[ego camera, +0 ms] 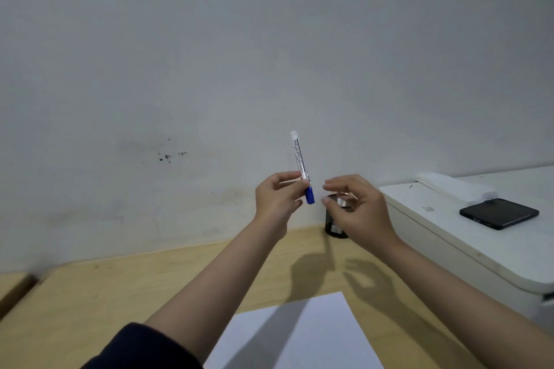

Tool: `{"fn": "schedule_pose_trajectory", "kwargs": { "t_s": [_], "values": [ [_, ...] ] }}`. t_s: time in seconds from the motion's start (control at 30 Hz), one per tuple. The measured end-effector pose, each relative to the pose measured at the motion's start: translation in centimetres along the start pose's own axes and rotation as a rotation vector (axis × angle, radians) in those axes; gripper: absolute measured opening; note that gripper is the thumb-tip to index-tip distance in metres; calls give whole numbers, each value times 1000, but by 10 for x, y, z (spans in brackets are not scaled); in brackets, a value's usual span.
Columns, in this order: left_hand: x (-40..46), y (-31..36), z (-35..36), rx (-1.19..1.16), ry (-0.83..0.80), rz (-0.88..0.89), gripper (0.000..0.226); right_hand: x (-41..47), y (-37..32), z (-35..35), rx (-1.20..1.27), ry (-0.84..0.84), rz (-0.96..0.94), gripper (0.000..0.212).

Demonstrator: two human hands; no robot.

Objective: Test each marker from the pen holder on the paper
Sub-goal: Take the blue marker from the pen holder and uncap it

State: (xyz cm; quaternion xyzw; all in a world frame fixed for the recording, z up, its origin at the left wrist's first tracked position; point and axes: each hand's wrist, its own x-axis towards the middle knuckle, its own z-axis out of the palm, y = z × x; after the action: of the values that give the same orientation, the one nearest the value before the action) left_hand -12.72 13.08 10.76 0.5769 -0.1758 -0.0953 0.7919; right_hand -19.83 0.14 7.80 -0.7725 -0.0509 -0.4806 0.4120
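My left hand (pixel 277 196) holds a white marker (pixel 300 159) with a blue cap (pixel 309 195) at its lower end, nearly upright in the air above the desk. My right hand (pixel 356 207) hovers just right of the cap, thumb and fingers curled and apart, holding nothing I can see. Behind my right hand stands a dark pen holder (pixel 334 228), mostly hidden; its contents are not visible. A white sheet of paper (pixel 302 335) lies on the wooden desk (pixel 120 293) near the bottom edge, partly under my left forearm.
A white printer (pixel 449 237) fills the right side, with a black phone (pixel 499 213) lying on top. A plain grey wall with a few dark marks rises behind the desk. My left sleeve is dark.
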Motion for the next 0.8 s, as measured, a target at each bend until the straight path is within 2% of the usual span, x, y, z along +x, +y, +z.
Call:
{"fn": "schedule_pose_trajectory", "kwargs": {
  "t_s": [0.13,0.2,0.27,0.33,0.4,0.53,0.8],
  "values": [
    [-11,6,-22,149,-1,147,14,11,-20,13,81,108,165,14],
    [-17,6,-28,240,-46,213,11,17,-25,21,146,87,256,22],
    [-23,4,-32,284,-87,256,10,20,-29,30,196,17,321,18],
    [-28,2,-37,332,-83,300,10,16,-34,35,251,-8,330,6],
    [-30,0,-43,418,-57,338,13,11,-37,37,271,12,318,12],
    [-33,-4,-53,557,-22,352,13,5,-39,34,367,26,319,8],
    [-33,-16,-63,586,-86,330,12,-6,-20,44,334,-244,312,10]
  ]
}}
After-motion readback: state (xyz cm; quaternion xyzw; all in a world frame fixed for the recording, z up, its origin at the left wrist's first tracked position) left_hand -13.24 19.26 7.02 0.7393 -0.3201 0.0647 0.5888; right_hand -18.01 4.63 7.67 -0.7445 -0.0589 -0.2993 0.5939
